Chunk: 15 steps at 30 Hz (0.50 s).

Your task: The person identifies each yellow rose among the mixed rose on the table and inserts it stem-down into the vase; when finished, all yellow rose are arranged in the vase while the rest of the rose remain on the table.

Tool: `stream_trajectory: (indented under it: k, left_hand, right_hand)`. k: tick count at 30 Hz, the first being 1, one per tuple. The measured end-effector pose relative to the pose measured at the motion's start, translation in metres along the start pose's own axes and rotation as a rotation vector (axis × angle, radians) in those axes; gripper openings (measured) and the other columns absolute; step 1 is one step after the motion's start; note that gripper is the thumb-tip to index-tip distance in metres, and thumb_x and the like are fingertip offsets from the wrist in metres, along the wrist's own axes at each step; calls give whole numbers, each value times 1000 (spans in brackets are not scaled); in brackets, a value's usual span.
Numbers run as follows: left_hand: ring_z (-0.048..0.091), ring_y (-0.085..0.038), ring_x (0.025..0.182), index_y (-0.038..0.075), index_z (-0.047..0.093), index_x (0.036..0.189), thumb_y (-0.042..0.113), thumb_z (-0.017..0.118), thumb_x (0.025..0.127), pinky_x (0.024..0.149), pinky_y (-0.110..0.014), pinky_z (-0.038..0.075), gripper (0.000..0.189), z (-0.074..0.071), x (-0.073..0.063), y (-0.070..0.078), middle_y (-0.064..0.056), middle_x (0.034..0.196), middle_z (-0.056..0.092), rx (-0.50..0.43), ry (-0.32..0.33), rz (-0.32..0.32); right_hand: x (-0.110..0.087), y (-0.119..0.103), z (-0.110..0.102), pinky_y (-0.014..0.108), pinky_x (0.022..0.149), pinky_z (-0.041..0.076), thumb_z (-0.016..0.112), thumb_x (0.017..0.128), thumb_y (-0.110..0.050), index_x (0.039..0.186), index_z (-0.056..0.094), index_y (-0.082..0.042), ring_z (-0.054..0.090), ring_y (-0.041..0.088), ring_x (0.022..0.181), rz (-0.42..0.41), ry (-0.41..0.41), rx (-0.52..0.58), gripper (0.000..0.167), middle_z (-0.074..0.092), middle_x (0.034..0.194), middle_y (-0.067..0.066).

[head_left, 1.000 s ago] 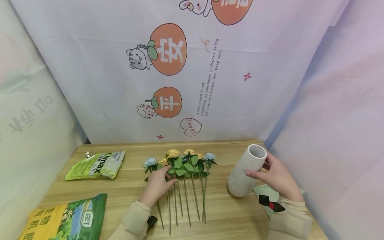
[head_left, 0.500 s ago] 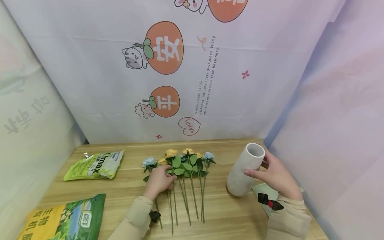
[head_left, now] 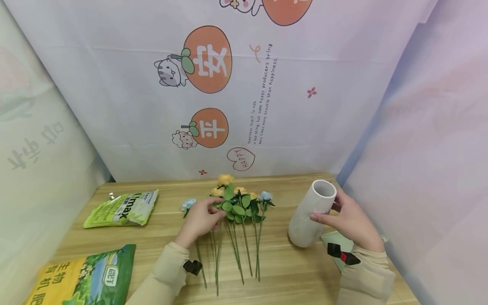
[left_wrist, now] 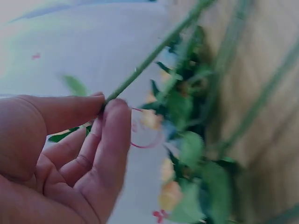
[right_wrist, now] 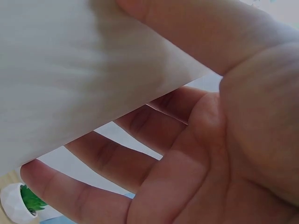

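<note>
We have one flower stem point(left_wrist: 145, 64) pinched between the fingers of our left hand point(head_left: 199, 221), while the other flowers point(head_left: 239, 210) lie not yet picked up on the desk point(head_left: 289, 275), and the white vase point(head_left: 308, 218) our right hand point(head_left: 350, 218) grips to their right shows no bloom at its mouth.

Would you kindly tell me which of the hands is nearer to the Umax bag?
Left. The left hand, pinching a stem, is right of the Umax bag; the right hand is farther right, holding the vase.
</note>
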<state>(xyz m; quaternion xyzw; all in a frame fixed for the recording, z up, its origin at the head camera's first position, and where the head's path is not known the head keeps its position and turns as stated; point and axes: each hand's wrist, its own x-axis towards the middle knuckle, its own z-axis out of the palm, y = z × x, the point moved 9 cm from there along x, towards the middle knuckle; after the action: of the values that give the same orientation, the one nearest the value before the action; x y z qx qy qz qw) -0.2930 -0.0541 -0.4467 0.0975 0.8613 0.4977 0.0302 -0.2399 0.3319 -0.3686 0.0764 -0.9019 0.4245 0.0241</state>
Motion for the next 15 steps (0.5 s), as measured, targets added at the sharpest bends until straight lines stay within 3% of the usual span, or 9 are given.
stream_trajectory:
  k: [3,7,11,15]
  left_hand:
    - [74,-27,72,7,62,150,9,79,99,64,-36,65,54,-4,5,19,-5,92,76,-111,-10,0]
    - [76,-29,79,7,60,151,8,80,98,73,-38,67,57,-13,16,59,-10,101,77,-237,-3,54]
    - [77,-34,85,7,61,151,8,79,99,77,-39,67,55,-25,26,113,-11,103,78,-323,18,161]
    - [78,-29,84,8,62,150,11,79,100,78,-39,67,53,-31,33,173,-9,103,78,-377,44,286]
  right_hand:
    - [-1,1,-1,61,100,57,90,89,-45,153,48,-19,57,49,139,9,0,1,81,59,151,15]
    - [-2,2,-2,62,100,57,91,89,-44,154,48,-18,55,50,140,16,-2,18,82,57,152,17]
    - [-1,2,0,60,100,58,91,88,-42,154,48,-18,56,50,140,14,-1,37,82,58,152,16]
    - [-1,0,1,58,99,58,92,88,-41,153,49,-18,57,49,139,4,2,47,81,58,151,15]
